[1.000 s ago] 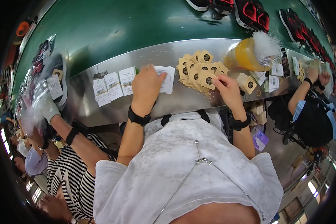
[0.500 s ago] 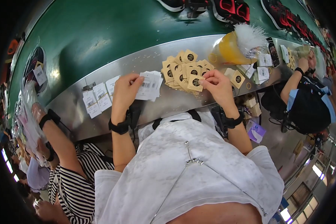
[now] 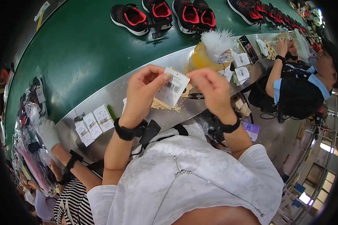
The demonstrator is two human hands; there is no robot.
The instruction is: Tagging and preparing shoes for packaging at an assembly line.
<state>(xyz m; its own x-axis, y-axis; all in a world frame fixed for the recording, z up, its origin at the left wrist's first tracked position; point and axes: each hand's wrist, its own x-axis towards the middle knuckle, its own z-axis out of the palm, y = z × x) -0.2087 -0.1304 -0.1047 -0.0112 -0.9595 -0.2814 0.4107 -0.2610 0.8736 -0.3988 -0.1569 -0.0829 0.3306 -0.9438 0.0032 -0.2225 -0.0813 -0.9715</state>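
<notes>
Both hands [image 3: 144, 88] [image 3: 210, 88] pinch a flat paper tag [image 3: 172, 87] (rectangular, barcoded).

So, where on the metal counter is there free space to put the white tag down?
The metal counter is bare between the white label stacks and the left hand. The green belt left of the black-and-red shoes is also open. It is crowded on the right, around the yellow bag and small packets.
</notes>
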